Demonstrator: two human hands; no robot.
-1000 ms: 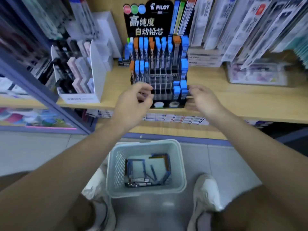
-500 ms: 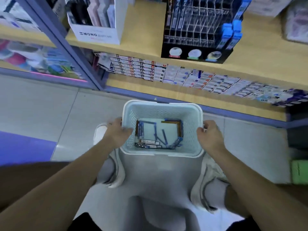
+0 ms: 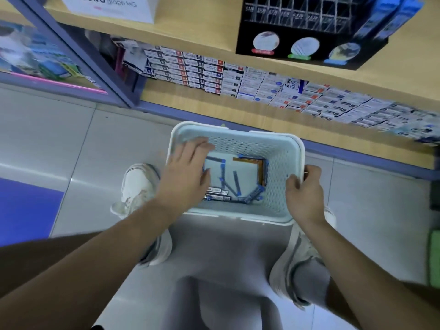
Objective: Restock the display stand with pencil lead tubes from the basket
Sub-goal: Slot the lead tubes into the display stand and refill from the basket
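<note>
A pale perforated basket sits on the floor between my feet. Inside lie several pencil lead tubes, most with blue caps, plus orange ones along the far right corner. My left hand reaches down into the basket's left side, fingers spread, over the tubes; whether it touches any is hidden. My right hand grips the basket's right rim. The black display stand stands on the wooden shelf above, with many bare slots and a few blue tubes at its right.
A white MONO box stands on the same shelf at left. Rows of small boxes fill the lower shelf just behind the basket. My white shoes flank the basket. A blue shelf post runs diagonally at left.
My view dropped from the stand to the basket. Both hands came down to the basket's sides; the left hand then left the rim and went inside, while the right stayed on the rim.
</note>
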